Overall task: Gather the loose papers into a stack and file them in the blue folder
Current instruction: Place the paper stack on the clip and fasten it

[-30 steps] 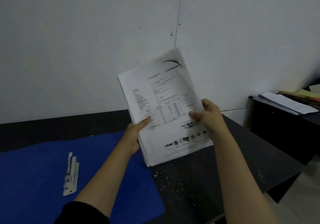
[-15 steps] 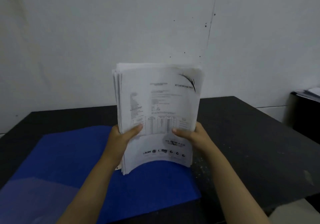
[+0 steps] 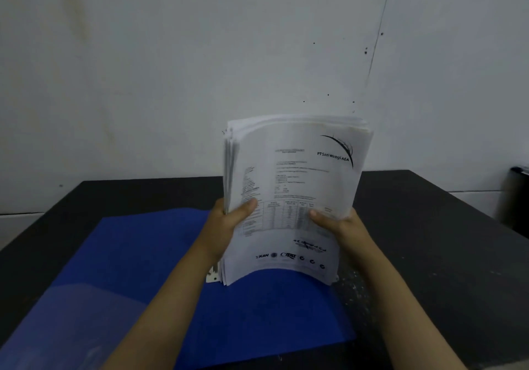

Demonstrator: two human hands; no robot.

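Upright, both hands grip the paper stack (image 3: 292, 198) over the blue folder (image 3: 148, 269).

Paper stack (image 3: 294, 198) upright, L hand (image 3: 226, 223) & R hand (image 3: 340, 226) grip sides, over blue folder (image 3: 148, 255)

Between my left hand (image 3: 226, 223) and right hand (image 3: 340, 223) I see the stack of papers (image 3: 289, 198): thin white matt paper with black print, and it bends softly. Under the hands lies the blue folder (image 3: 148, 269), smooth, with a clear glossy plastic sheet (image 3: 71, 318) nearer to me. The table (image 3: 429, 241) looks black, matt and dusty.
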